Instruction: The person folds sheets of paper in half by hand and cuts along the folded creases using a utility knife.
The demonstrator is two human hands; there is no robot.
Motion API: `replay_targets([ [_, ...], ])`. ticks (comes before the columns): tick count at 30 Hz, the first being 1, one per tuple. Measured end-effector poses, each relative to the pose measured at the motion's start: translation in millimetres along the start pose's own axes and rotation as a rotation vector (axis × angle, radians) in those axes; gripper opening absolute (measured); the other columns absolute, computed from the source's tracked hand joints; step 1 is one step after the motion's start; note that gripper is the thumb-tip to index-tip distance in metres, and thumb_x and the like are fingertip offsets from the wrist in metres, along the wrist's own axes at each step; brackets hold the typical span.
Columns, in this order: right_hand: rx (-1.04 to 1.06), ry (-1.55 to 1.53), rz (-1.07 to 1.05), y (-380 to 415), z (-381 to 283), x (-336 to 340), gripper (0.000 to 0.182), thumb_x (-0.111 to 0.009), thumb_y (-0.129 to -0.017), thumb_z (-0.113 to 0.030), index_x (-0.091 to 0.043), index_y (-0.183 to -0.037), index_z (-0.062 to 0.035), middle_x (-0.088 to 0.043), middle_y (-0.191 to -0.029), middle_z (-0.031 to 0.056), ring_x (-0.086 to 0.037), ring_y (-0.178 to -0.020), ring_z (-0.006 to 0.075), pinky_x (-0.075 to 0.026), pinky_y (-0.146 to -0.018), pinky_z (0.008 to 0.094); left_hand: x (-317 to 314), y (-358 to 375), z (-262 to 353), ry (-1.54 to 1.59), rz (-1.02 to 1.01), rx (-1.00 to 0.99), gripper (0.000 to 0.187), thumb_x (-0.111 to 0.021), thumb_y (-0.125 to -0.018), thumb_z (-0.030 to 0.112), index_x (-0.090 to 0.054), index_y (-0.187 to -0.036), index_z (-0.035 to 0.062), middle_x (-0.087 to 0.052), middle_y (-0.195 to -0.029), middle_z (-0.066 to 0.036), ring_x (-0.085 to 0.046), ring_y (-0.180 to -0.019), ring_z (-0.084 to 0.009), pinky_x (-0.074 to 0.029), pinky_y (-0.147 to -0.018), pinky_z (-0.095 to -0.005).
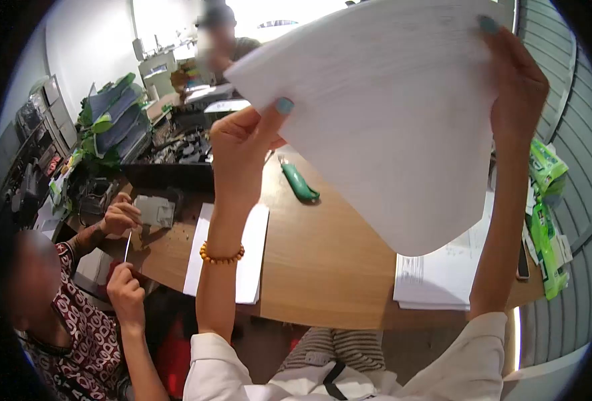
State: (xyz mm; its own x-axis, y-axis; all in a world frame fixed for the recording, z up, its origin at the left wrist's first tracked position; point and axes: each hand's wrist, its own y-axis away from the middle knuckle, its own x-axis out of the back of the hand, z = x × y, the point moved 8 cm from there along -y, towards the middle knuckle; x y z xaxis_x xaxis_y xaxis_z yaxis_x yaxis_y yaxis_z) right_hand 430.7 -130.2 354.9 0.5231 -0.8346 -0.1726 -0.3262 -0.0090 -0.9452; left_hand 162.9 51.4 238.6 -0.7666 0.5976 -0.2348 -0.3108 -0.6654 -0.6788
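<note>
A large sheet of paper (403,127) is held up in front of me, its lower part bowed and hanging over the desk. My left hand (246,147) pinches its left side between thumb and fingers, with a beaded bracelet on that wrist. At the upper right corner my right hand (520,87) grips the paper, thumb on the near side. Faint printing shows near the top of the sheet. Beneath its right part lies a stack of printed papers (436,284). A second white stack (252,260) rests under my left forearm.
A green utility knife (299,180) lies on the wooden desk (323,267). To my left, a seated person (75,321) holds a thin tool by a small pale box (156,211). Green packets (548,247) and a phone (523,267) are at the right edge. Another person sits across.
</note>
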Motion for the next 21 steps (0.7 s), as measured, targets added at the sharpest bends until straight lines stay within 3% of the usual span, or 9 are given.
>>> replay_targets([
  [2, 0.029, 0.035, 0.058, -13.9, -31.5, 8.5, 0.032, -0.069, -0.077, -0.013, -0.062, -0.105, 0.0012, -0.066, -0.094, 0.0111, -0.061, -0.084, 0.0108, -0.049, -0.075, 0.0213, -15.6, -2.9, 8.5, 0.015, -0.106, -0.063, 0.022, -0.065, -0.082, 0.022, -0.068, -0.082, 0.0008, -0.059, -0.063, 0.002, -0.049, -0.056, -0.0014, -0.042, -0.053, -0.0177],
  [5, 0.067, -0.022, 0.055, -30.7, -44.8, 14.2, 0.034, -0.071, -0.076, -0.013, -0.062, -0.104, 0.0032, -0.065, -0.094, 0.0121, -0.061, -0.084, 0.0111, -0.048, -0.076, 0.0226, -33.3, 6.7, 22.1, 0.013, -0.070, -0.059, 0.023, -0.068, -0.080, 0.023, -0.068, -0.079, -0.0002, -0.061, -0.066, -0.001, -0.052, -0.060, -0.0023, -0.043, -0.054, -0.0182],
  [9, -0.034, -0.018, 0.148, -27.4, -42.9, 14.7, 0.032, -0.072, -0.075, -0.011, -0.063, -0.101, 0.0042, -0.065, -0.092, 0.0103, -0.060, -0.080, 0.0101, -0.048, -0.073, 0.0197, -40.4, -2.3, 22.9, 0.005, -0.044, -0.102, 0.024, -0.067, -0.081, 0.022, -0.067, -0.080, -0.0021, -0.062, -0.067, -0.002, -0.054, -0.060, -0.0031, -0.043, -0.053, -0.0177],
  [11, -0.039, -0.025, 0.083, -21.5, -52.0, 6.2, 0.031, -0.072, -0.074, -0.010, -0.063, -0.100, 0.0039, -0.066, -0.088, 0.0086, -0.060, -0.076, 0.0088, -0.047, -0.069, 0.0176, -59.7, 3.9, -0.3, 0.153, -0.183, 0.035, 0.026, -0.065, -0.082, 0.023, -0.067, -0.080, -0.0033, -0.062, -0.064, -0.002, -0.053, -0.053, -0.0036, -0.041, -0.049, -0.0161],
  [13, -0.036, 0.107, 0.033, -20.0, -37.7, 5.8, 0.029, -0.073, -0.074, -0.021, -0.068, -0.096, -0.0032, -0.067, -0.079, 0.0052, -0.058, -0.067, 0.0072, -0.047, -0.061, 0.0210, -62.1, 13.8, -10.5, 0.082, -0.235, 0.105, 0.028, -0.065, -0.083, 0.025, -0.067, -0.079, -0.0033, -0.062, -0.064, -0.003, -0.052, -0.051, -0.0039, -0.040, -0.048, -0.0164],
  [15, -0.081, 0.095, 0.036, -11.6, -27.7, 7.4, 0.029, -0.073, -0.075, -0.022, -0.068, -0.095, -0.0019, -0.067, -0.079, 0.0056, -0.059, -0.067, 0.0072, -0.047, -0.061, 0.0216, -59.0, 14.7, -14.3, -0.006, -0.197, 0.159, 0.029, -0.066, -0.082, 0.027, -0.068, -0.078, -0.0016, -0.062, -0.066, -0.003, -0.053, -0.057, -0.0039, -0.044, -0.054, -0.0189],
  [16, -0.092, 0.103, 0.057, -8.0, -23.8, 9.6, 0.028, -0.072, -0.075, -0.021, -0.068, -0.095, -0.0017, -0.067, -0.079, 0.0063, -0.059, -0.067, 0.0075, -0.047, -0.061, 0.0218, -55.1, 8.9, -25.1, -0.083, -0.316, 0.231, 0.030, -0.064, -0.083, 0.028, -0.067, -0.081, -0.0022, -0.063, -0.069, -0.004, -0.058, -0.061, -0.0058, -0.049, -0.058, -0.0217],
  [21, -0.175, 0.110, 0.091, -1.0, -1.5, 14.4, 0.030, -0.072, -0.075, -0.022, -0.067, -0.095, -0.0004, -0.067, -0.077, 0.0095, -0.060, -0.065, 0.0093, -0.047, -0.059, 0.0219, -65.4, 29.6, -52.8, 0.078, -0.269, 0.315, 0.032, -0.062, -0.084, 0.027, -0.066, -0.083, -0.0044, -0.063, -0.069, -0.004, -0.059, -0.059, -0.0079, -0.051, -0.060, -0.0205],
])
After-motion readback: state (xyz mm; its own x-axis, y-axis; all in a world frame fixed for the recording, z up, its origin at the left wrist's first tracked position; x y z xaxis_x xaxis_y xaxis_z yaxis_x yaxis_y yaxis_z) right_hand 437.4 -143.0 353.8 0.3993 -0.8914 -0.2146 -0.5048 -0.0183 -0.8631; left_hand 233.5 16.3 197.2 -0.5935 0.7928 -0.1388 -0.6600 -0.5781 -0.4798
